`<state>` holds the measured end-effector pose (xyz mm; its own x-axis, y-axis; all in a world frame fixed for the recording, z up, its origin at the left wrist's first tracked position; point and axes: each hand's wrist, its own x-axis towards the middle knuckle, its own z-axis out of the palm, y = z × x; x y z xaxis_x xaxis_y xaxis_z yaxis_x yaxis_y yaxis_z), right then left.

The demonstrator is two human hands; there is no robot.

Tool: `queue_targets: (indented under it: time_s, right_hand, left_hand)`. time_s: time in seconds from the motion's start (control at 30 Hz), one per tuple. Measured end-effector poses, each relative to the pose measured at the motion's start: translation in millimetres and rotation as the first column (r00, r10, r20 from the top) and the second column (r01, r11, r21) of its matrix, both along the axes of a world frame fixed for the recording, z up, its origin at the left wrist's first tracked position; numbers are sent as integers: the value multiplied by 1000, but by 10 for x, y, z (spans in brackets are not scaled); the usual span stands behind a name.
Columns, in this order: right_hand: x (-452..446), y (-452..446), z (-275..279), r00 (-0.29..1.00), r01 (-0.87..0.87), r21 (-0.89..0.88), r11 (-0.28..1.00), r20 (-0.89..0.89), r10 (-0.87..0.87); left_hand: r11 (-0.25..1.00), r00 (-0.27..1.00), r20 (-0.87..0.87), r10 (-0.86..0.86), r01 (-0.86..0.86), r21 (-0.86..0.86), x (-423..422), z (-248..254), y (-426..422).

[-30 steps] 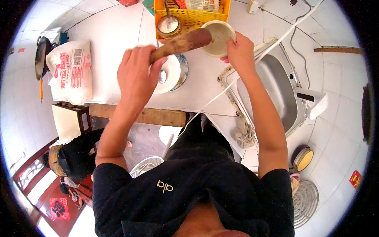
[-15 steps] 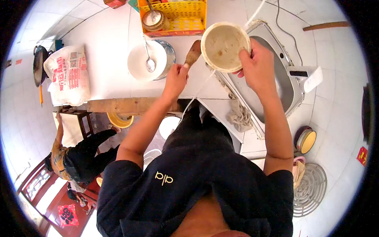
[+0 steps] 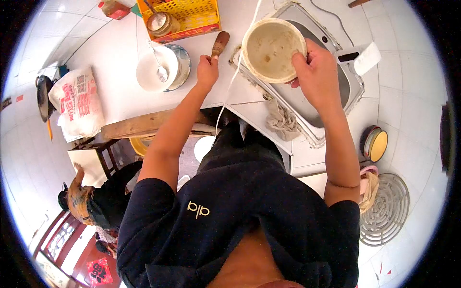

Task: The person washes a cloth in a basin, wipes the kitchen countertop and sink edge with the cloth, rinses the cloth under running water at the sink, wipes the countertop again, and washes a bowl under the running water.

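Note:
My right hand (image 3: 317, 74) grips the rim of a thick beige bowl (image 3: 269, 50), thumb at the inner edge and fingers underneath. The bowl is tipped so its stained inside shows; it overlaps the near-left corner of the metal sink (image 3: 307, 108). My left hand (image 3: 208, 72) is closed around a short brown wooden tool (image 3: 220, 44) with a wider rounded end, pestle-like, pointing away from me over the counter. Left of that hand, a white bowl (image 3: 151, 72) holds a metal spoon (image 3: 162, 74) and overlaps a blue-patterned container (image 3: 181, 72).
A yellow crate (image 3: 201, 17) with a jar (image 3: 163, 24) stands at the back. A printed plastic sack (image 3: 79, 103) is far left. A grey cloth (image 3: 282, 120) lies by the sink; a white cord (image 3: 235, 72) crosses the counter. Another person (image 3: 101, 197) is at lower left.
The view has shifted, so the counter things sit further left. My left hand with the wooden tool has moved apart from the bowl. The bowl, still in my right hand, is nearer the sink.

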<state>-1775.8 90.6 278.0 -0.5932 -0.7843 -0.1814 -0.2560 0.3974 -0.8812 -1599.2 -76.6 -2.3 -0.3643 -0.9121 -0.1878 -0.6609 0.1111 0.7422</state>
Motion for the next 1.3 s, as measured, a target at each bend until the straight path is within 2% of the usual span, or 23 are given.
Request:
queue_targets:
  time_s: [0.13, 0.23, 0.33, 0.43, 0.47, 0.53, 0.6, 0.67, 0.77, 0.87, 1.0, 1.03, 1.07, 1.1, 1.13, 1.17, 1.23, 1.3]
  right_hand:
    - [-76, 194, -54, 1000, 15, 13, 1000, -16, -15]
    - [-118, 324, -104, 998, 54, 17, 998, 10, -54]
    - [-216, 482, -290, 992, 97, 40, 995, 80, -100]
    - [-370, 679, -618, 972, 149, 89, 985, 169, -162]
    - [-415, 737, -736, 962, 167, 108, 980, 199, -186]
    - [-478, 843, -926, 951, 203, 125, 971, 212, -226]
    - [-543, 971, -1121, 940, 224, 153, 962, 225, -255]
    - [-643, 1067, -1308, 935, 228, 177, 957, 233, -266]
    - [-777, 1189, -1474, 879, 244, 227, 943, 360, -314]
    - [-870, 1293, -1542, 843, 272, 256, 928, 401, -357]
    - [-1113, 1480, -1700, 782, 227, 327, 917, 500, -372]
    - [-1254, 1525, -1750, 886, 301, 336, 892, 248, -392]
    - [-1489, 1576, -1831, 921, 375, 322, 869, -24, -388]
    - [-1730, 1623, -1924, 885, 442, 291, 848, -294, -360]
    - [-1982, 1666, -2043, 709, 559, 103, 822, -574, -410]
    - [-2193, 1680, -2170, 449, 601, -109, 792, -773, -448]
    - [-2500, 1567, -2075, 590, 654, 36, 756, -650, -479]
    - [-2843, 1542, -2385, 568, 525, 146, 838, -793, -218]
  left_hand:
    - [998, 999, 8, -53, 53, -23, -96, -31, 30]
    - [977, 982, 85, -169, 178, -116, -121, -230, -15]
    - [961, 956, 123, -266, 273, -50, -143, -297, -76]
    - [894, 985, 124, -119, 161, -419, -183, -309, -29]
    - [923, 992, -52, -111, 83, -375, -257, -73, 83]
    - [971, 918, -392, -57, -40, -235, -510, 838, 494]
    - [957, 854, -467, -228, 284, 53, -692, 1271, 882]
    - [845, 805, -471, -361, 496, 200, -919, 1169, 1183]
    - [614, 850, -464, -251, 510, 602, -1224, 1046, 1388]
    - [398, 826, -523, -209, 561, 726, -1430, 950, 1427]
    - [195, 850, -523, -55, 523, 830, -1648, 631, 1470]
    - [126, 864, -503, -16, 501, 856, -1695, 405, 1471]
    - [126, 869, -495, 6, 491, 862, -1724, 254, 1502]
    - [127, 874, -486, 28, 479, 869, -1745, 129, 1534]
    - [128, 879, -474, 53, 465, 876, -1770, 67, 1562]
    - [148, 887, -460, 50, 449, 881, -1788, 88, 1587]
    - [191, 908, -417, 47, 401, 896, -1776, 165, 1643]
    - [193, 909, -414, 56, 397, 897, -1805, 105, 1688]
